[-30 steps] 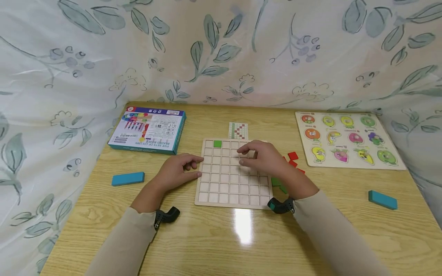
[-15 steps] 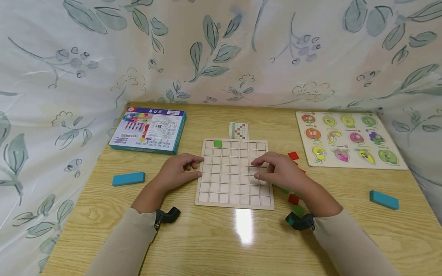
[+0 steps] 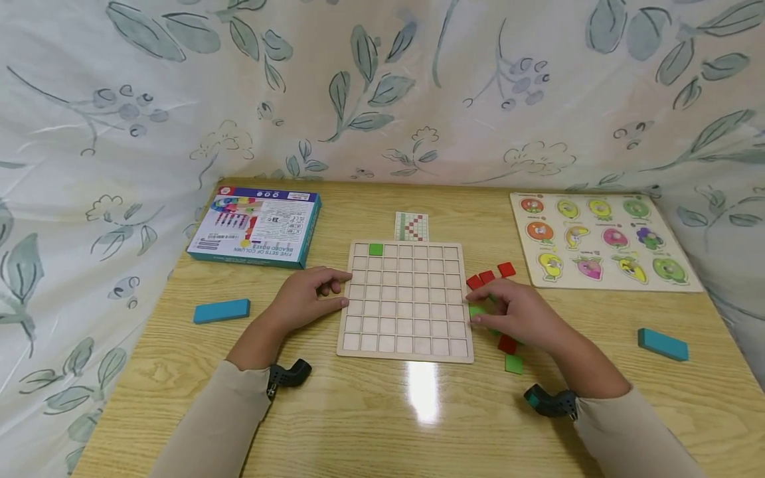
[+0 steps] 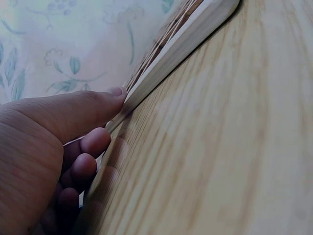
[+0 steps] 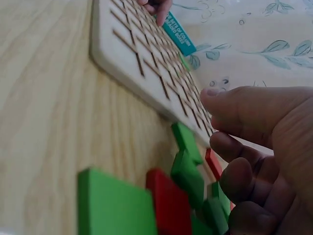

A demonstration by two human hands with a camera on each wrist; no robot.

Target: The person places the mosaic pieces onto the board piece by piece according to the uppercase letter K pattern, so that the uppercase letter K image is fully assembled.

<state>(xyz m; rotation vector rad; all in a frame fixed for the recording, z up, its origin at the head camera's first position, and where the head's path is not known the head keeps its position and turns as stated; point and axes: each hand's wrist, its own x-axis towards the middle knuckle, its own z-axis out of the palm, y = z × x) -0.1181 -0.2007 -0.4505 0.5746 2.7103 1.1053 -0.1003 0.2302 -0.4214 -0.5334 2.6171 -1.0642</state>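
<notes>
A wooden grid board lies on the table, with one green tile in a cell of its far row. My left hand rests at the board's left edge, thumb and index fingertip touching it and the other fingers bent; the left wrist view shows the thumb against the rim. Just past the right edge, my right hand hovers over loose red tiles and green tiles, thumb and fingers apart. In the right wrist view nothing shows between them. This hand hides part of the pile.
A small pattern card lies behind the board. At the back left is a printed box, at the back right a fruit puzzle board. A blue block lies on the left, another blue block on the right.
My right hand has moved right and toward me, from above the grid board to the loose tiles beside it. My left hand has stayed at the board's edge.
</notes>
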